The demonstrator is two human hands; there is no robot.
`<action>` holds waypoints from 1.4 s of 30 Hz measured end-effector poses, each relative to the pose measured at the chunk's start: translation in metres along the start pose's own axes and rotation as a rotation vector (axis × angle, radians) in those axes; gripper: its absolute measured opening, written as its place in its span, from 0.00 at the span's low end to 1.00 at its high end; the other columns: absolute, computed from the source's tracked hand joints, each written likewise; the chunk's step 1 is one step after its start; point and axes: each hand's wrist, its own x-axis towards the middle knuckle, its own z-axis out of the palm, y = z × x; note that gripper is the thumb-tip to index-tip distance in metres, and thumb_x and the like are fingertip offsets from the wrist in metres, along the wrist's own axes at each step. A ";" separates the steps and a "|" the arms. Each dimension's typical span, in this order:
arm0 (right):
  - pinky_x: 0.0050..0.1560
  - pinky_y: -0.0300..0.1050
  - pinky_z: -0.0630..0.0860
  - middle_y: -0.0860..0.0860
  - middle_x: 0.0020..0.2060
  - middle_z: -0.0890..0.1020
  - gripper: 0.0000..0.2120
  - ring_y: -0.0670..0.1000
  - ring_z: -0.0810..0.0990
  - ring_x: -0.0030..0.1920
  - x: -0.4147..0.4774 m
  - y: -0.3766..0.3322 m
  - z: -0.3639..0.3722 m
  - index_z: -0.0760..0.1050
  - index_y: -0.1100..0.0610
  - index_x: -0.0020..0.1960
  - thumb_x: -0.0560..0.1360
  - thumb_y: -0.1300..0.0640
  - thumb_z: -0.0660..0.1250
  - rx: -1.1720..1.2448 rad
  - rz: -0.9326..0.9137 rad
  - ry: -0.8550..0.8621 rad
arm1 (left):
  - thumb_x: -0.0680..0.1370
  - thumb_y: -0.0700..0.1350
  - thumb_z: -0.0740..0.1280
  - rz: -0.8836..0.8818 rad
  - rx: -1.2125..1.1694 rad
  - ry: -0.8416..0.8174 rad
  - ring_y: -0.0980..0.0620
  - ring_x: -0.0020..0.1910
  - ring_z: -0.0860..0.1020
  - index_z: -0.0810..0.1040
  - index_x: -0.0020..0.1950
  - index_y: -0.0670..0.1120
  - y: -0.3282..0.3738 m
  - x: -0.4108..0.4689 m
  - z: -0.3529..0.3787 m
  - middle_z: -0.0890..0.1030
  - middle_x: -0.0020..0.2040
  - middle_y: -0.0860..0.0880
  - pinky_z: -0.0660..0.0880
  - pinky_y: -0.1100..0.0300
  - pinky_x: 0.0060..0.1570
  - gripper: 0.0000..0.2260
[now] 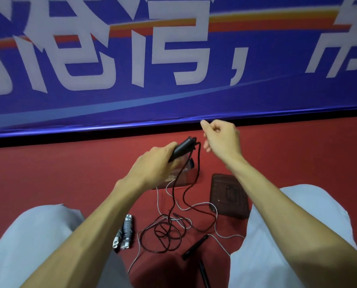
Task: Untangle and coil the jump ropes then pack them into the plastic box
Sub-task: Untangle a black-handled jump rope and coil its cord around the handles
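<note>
**Left hand lifted a black handle above the tangle**

The person sat on a red floor point(69, 173) with pale-trousered knees point(38, 235) spread, facing a blue banner point(173, 104). The left hand point(152, 165) was closed round a black handle point(182, 148), holding it tilted up and away from the body. From the handle's far end the black cord point(167, 233) dropped to the floor and ended in a loose tangle of loops between the knees.

The right hand point(221, 138) hung raised just beside the handle's tip, fingers curled; whether it pinched the cord could not be told.

A white cord point(225, 237) wound through the same tangle. A bundle of white handles point(125, 231) lay just left of the tangle. A second black handle point(195, 246) lay right of the tangle, and a third point(203, 273) nearer the body.

The clear box point(187, 180) stood on the floor beyond the tangle, partly hidden under the left hand. A dark ribbed panel point(227, 196) lay flat to its right.
</note>
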 end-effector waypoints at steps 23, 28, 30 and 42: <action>0.21 0.36 0.55 0.47 0.20 0.62 0.20 0.45 0.56 0.19 -0.012 -0.014 0.001 0.68 0.56 0.32 0.77 0.48 0.67 0.269 0.289 -0.699 | 0.82 0.50 0.58 0.028 0.255 0.108 0.44 0.37 0.71 0.60 0.51 0.50 -0.014 -0.009 0.010 0.77 0.47 0.48 0.64 0.54 0.34 0.08; 0.21 0.35 0.58 0.49 0.21 0.70 0.13 0.45 0.66 0.21 -0.013 -0.016 0.007 0.73 0.58 0.37 0.79 0.57 0.63 0.364 0.192 -0.641 | 0.77 0.44 0.64 -0.028 -0.064 0.040 0.42 0.35 0.73 0.64 0.50 0.49 -0.012 -0.008 0.007 0.75 0.38 0.48 0.66 0.54 0.33 0.08; 0.21 0.34 0.61 0.48 0.22 0.73 0.14 0.43 0.68 0.21 -0.013 -0.020 0.008 0.73 0.57 0.36 0.80 0.58 0.62 0.371 0.167 -0.546 | 0.75 0.43 0.66 -0.052 -0.228 0.034 0.46 0.32 0.74 0.70 0.51 0.48 -0.011 -0.007 0.004 0.75 0.35 0.49 0.68 0.56 0.32 0.07; 0.24 0.38 0.58 0.51 0.23 0.66 0.17 0.48 0.62 0.23 -0.012 -0.009 0.023 0.68 0.56 0.35 0.81 0.52 0.59 0.402 0.149 -0.096 | 0.73 0.47 0.68 -0.189 -0.305 0.221 0.56 0.31 0.77 0.78 0.52 0.55 -0.003 -0.009 0.003 0.80 0.37 0.54 0.73 0.62 0.32 0.08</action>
